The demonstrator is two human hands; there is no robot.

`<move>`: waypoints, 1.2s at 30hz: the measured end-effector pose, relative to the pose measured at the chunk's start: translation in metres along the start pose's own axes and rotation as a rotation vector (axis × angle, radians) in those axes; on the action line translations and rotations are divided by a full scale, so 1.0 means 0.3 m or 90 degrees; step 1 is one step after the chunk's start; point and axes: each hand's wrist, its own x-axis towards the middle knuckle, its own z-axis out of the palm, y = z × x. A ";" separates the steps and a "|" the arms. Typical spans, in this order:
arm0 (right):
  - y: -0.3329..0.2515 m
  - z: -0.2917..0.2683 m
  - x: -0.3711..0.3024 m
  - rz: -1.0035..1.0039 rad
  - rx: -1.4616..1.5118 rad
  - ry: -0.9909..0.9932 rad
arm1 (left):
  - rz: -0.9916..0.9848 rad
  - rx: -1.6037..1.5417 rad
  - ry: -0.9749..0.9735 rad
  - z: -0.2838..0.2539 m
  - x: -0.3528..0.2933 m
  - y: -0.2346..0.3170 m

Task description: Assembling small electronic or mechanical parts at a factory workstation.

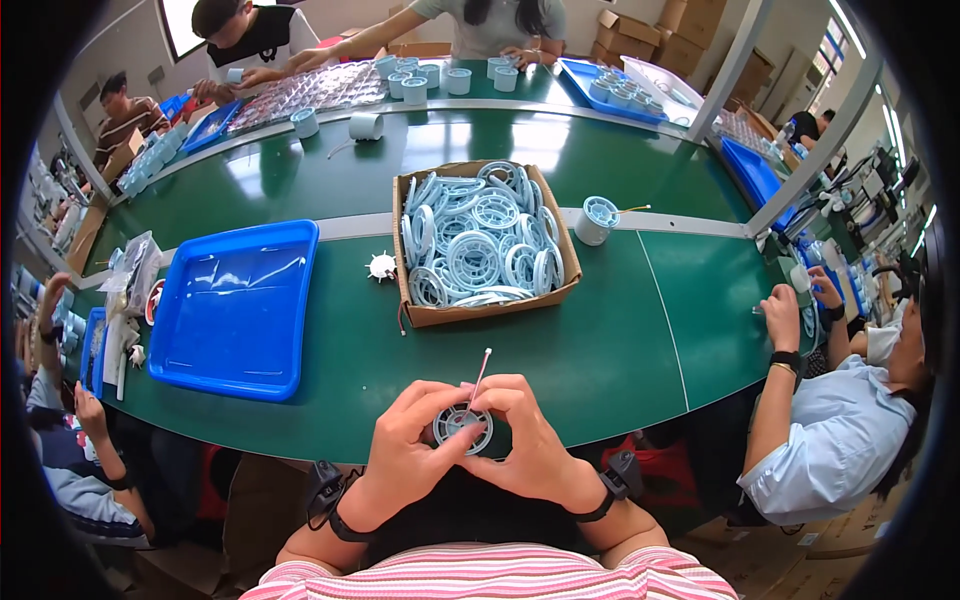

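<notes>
Close in front of me, over the near edge of the green table, my left hand [412, 440] and my right hand [528, 440] both grip a round, pale blue-grey plastic housing [447, 424] with a spoked face turned up. The left thumb lies across its face. Between the fingertips a thin pinkish wire [480, 374] rises from it, tipped with a small white connector [488, 351]. My fingers cover much of the housing's sides. Beyond my hands stands a cardboard box [490, 315] heaped with pale blue plastic rings [474, 262].
Left lies a blue tray [230, 320]; a white spiky part [381, 267] sits beside the box. A pale blue cup-shaped housing [597, 222] with a wire stands right of it. Several similar cups [414, 90] line the far side. Co-workers sit left, right and opposite.
</notes>
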 end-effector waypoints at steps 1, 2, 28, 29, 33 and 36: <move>-0.010 0.001 0.004 -0.002 0.006 -0.002 | -0.002 -0.015 0.022 0.004 -0.009 -0.003; -0.029 -0.004 0.013 -0.006 -0.021 -0.027 | -0.003 -0.031 0.044 0.006 -0.022 0.000; 0.008 0.000 0.058 -0.023 -0.093 -0.002 | -0.104 -0.227 0.115 0.000 0.037 -0.069; 0.006 0.000 0.060 -0.029 -0.089 -0.002 | -0.099 -0.227 0.124 -0.001 0.043 -0.063; -0.013 0.003 0.065 -0.055 -0.085 0.008 | -0.076 0.114 0.099 -0.013 0.034 -0.063; -0.054 -0.027 0.106 -0.064 -0.243 -0.065 | -0.059 0.174 0.061 -0.039 0.053 -0.027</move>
